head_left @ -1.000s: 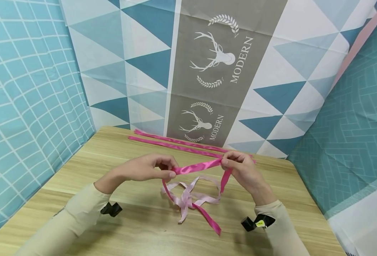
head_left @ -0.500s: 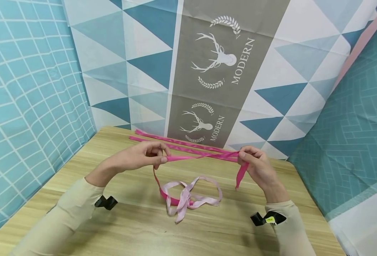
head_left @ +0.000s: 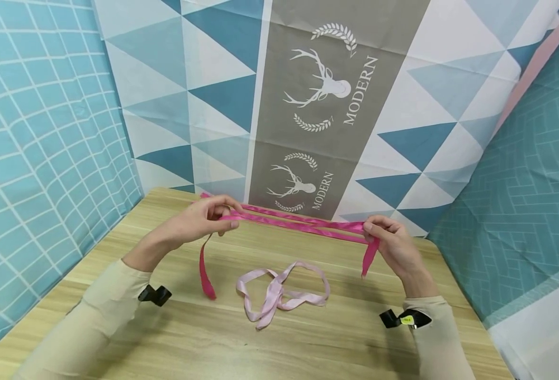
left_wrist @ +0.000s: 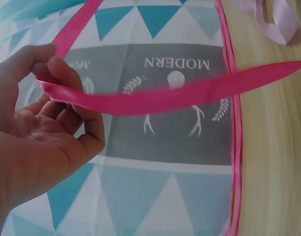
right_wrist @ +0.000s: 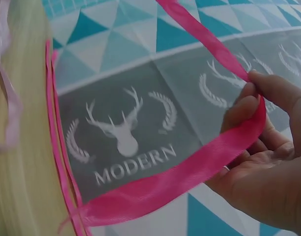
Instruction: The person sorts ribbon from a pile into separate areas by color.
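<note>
A bright pink satin ribbon stretches between the two hands above the table, its loose ends hanging below each. The left hand pinches it near the left end with thumb and fingers. Near its other end, the right hand pinches it between thumb and index finger. Both wrist views show the ribbon running through the fingers, with a wide tail dropping from the right hand. In the head view the taut span lines up with two more pink ribbons lying behind it, so its edges are hard to separate.
A pale pink ribbon lies loosely looped on the wooden table between the forearms. Two long pink ribbons lie side by side along the back edge. Patterned cloth hangs right behind the table.
The hands have moved apart and farther back, drawing the bright pink ribbon straighter. Its lower end has slid off the pale ribbon and now hangs under the left hand.
</note>
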Demonstrator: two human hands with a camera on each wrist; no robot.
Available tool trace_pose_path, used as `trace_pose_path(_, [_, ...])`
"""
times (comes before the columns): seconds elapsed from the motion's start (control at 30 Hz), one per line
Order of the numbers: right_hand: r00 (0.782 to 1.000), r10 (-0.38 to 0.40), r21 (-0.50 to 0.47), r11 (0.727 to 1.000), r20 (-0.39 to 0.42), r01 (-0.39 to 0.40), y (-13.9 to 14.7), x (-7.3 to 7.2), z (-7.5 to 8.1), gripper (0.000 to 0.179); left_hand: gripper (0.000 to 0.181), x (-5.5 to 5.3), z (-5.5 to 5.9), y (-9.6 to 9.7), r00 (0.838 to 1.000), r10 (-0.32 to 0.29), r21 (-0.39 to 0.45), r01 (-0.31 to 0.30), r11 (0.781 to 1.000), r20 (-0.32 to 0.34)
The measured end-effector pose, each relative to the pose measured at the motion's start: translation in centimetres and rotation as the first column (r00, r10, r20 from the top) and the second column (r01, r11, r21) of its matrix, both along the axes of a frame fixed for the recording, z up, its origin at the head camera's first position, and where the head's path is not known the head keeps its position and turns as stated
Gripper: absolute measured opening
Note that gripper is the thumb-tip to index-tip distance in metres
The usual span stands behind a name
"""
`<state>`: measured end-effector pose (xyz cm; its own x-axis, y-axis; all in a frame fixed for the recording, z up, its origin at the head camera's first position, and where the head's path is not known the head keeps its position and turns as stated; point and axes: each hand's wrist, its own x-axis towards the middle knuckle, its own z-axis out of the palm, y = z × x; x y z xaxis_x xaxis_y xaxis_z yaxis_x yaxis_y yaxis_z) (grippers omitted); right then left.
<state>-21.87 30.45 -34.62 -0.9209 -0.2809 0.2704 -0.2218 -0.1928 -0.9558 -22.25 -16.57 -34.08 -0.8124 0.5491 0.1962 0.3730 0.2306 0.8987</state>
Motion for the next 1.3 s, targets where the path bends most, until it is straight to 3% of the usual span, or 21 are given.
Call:
trace_pose_path(0.13, [0.999,-0.047,0.070,0.996,-0.012,0.048,1.6,0.0,0.5,0.012,0.023,-1.2,-0.4,-0.5,0.999,0.040,0.031,-0.041,0.999,0.029])
trace_pose_path(0.33, [0.982,-0.184,0.154,0.970,-0.048,0.190,3.4,0.6,1.5,0.015,0.028,-2.9,-1.4,-1.8,0.992,0.111,0.037,-0.113,0.993,0.055])
trace_pose_path(0.5, [0.975,-0.216,0.149,0.964,-0.047,0.221,4.3,0.4,1.7,0.018,0.035,-4.2,-2.2,-3.0,0.979,0.191,0.053,-0.195,0.979,0.071])
trace_pose_path(0.7, [0.970,-0.242,0.195,0.951,-0.025,0.242,4.9,-0.7,0.6,0.021,0.046,-5.7,-3.9,-4.9,0.960,0.263,0.092,-0.272,0.958,0.099])
trace_pose_path(0.97, [0.955,-0.298,0.233,0.928,-0.004,0.291,6.0,-1.9,-2.6,0.026,0.041,-6.9,-6.7,-7.6,0.900,0.409,0.022,-0.417,0.909,0.153])
trace_pose_path(1.1, [0.941,-0.337,0.238,0.912,-0.028,0.334,6.7,-2.3,-3.7,0.026,0.042,-7.1,-7.0,-8.5,0.873,0.465,-0.014,-0.468,0.883,0.144])
trace_pose_path(1.3, [0.925,-0.379,0.216,0.903,-0.001,0.370,7.7,-3.4,-5.3,0.023,0.053,-7.8,-7.7,-10.1,0.814,0.563,-0.030,-0.565,0.824,0.143])
